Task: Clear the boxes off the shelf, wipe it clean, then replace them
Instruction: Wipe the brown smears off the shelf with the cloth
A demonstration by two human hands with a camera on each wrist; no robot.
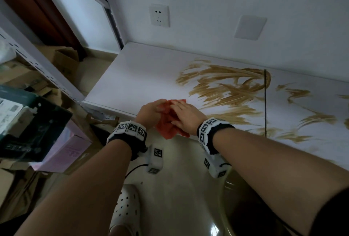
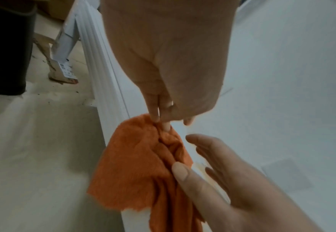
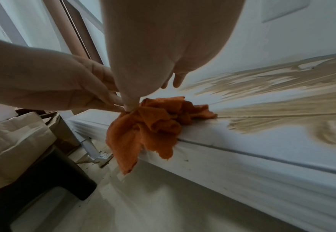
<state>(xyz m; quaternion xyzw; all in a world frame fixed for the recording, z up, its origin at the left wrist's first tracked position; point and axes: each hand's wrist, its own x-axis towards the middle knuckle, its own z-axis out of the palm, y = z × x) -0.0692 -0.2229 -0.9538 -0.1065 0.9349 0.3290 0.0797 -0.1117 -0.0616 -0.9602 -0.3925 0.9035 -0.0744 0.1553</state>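
An orange cloth (image 1: 171,124) lies bunched on the front edge of the white shelf (image 1: 136,73) and hangs partly over it. My left hand (image 1: 160,106) pinches an upper fold of the cloth (image 2: 139,157) with its fingertips (image 2: 164,125). My right hand (image 1: 177,112) lies on the cloth with straight, spread fingers (image 3: 178,81), its thumb (image 2: 181,172) resting along a fold. Brown smears (image 1: 226,88) streak the shelf's right part. A dark box (image 1: 32,122) and a pink box (image 1: 66,147) sit stacked at the left, off the shelf.
A perforated rack upright (image 1: 37,62) stands left, with cardboard boxes (image 1: 64,58) behind it. A wall socket (image 1: 159,15) and a blank plate (image 1: 249,28) are above the shelf. A black bin (image 2: 6,47) stands on the floor. My white shoe (image 1: 126,211) is below.
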